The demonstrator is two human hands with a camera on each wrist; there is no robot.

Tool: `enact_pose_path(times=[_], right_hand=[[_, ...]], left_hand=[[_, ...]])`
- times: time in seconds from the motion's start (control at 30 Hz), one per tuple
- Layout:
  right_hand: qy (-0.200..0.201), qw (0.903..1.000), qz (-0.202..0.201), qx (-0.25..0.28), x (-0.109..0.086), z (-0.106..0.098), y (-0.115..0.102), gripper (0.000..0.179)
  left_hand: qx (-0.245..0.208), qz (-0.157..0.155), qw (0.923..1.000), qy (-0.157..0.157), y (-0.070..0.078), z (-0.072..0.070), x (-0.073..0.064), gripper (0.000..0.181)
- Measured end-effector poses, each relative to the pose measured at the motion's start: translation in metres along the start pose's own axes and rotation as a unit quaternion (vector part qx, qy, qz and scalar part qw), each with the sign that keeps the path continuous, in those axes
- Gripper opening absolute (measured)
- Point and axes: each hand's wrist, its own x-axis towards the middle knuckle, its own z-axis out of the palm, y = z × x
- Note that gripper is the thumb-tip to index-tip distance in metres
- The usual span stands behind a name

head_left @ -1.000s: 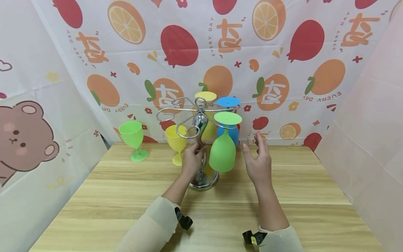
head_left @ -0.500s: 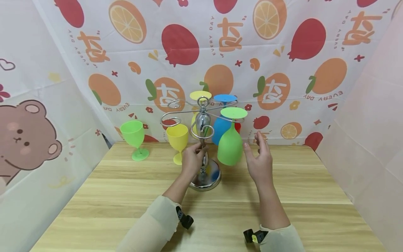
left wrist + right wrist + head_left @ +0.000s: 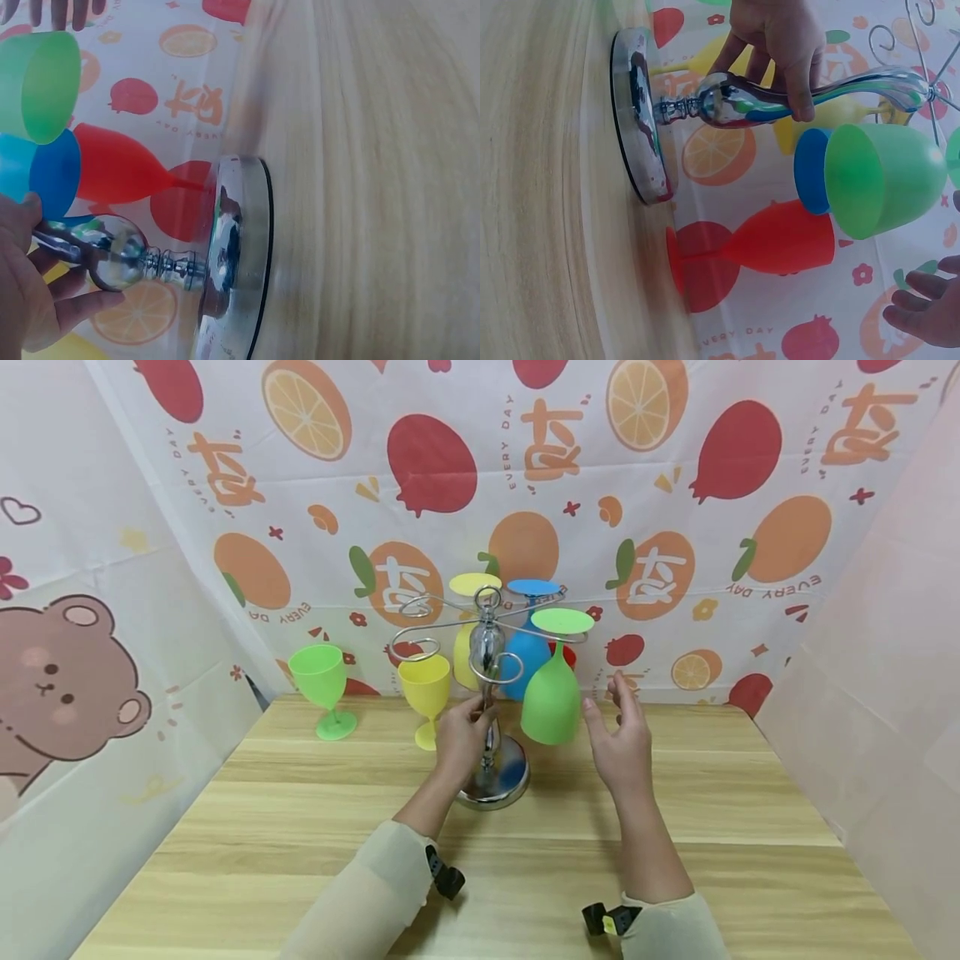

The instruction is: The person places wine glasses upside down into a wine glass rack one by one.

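My left hand grips the post of a chrome stemware rack with curling wire arms and a round base. From its arms hang upside down a green goblet, a blue goblet and a yellow goblet. My right hand is just right of the hanging green goblet, fingers extended and holding nothing. In the right wrist view, a red goblet stands upright on the table behind the rack; the head view shows only a bit of it.
An upright yellow goblet stands behind and left of the rack. Farther left is an upright green goblet. All rest on a wooden table, backed by a fruit-printed cloth, with pale cloth on both sides.
The rack has turned counterclockwise seen from above: the hanging green goblet swung right and back, while the blue and yellow ones shifted left. Both hands stay nearly in place.
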Motion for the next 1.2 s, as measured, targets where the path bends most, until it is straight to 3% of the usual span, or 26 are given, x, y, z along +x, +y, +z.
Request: enact_pose_path(times=[0.23,0.4,0.5,0.63,0.73,0.87,1.03,1.2], right_hand=[[-0.017,0.9996,0.024,0.001,0.001,-0.005,0.008,0.067],[-0.007,0.9998,0.017,0.004,0.004,-0.007,0.016,0.066],[0.001,0.9998,0.015,0.010,0.016,-0.009,0.022,0.062],[0.006,0.9998,-0.004,0.020,0.047,-0.013,0.035,0.053],[-0.029,0.9991,-0.033,-0.001,0.072,-0.013,0.048,0.052],[-0.123,0.9906,-0.049,-0.033,0.094,-0.010,0.059,0.056],[-0.212,0.9734,-0.034,-0.078,0.108,-0.004,0.062,0.063],[-0.256,0.9604,-0.045,-0.101,0.117,0.006,0.060,0.064]], left_hand=[[0.068,0.035,0.9971,-0.005,-0.001,0.007,-0.004,0.009],[0.083,0.054,0.9950,-0.010,-0.002,0.012,-0.008,0.008],[0.083,0.057,0.9948,-0.017,-0.003,0.015,-0.010,0.008],[0.080,0.059,0.9949,-0.021,-0.002,0.017,-0.011,0.011],[0.082,0.053,0.9950,-0.021,-0.003,0.018,-0.011,0.014],[0.085,0.035,0.9955,-0.021,-0.005,0.016,-0.013,0.018],[0.096,0.020,0.9949,-0.023,-0.008,0.014,-0.015,0.019],[0.098,0.017,0.9947,-0.027,-0.010,0.012,-0.017,0.018]])
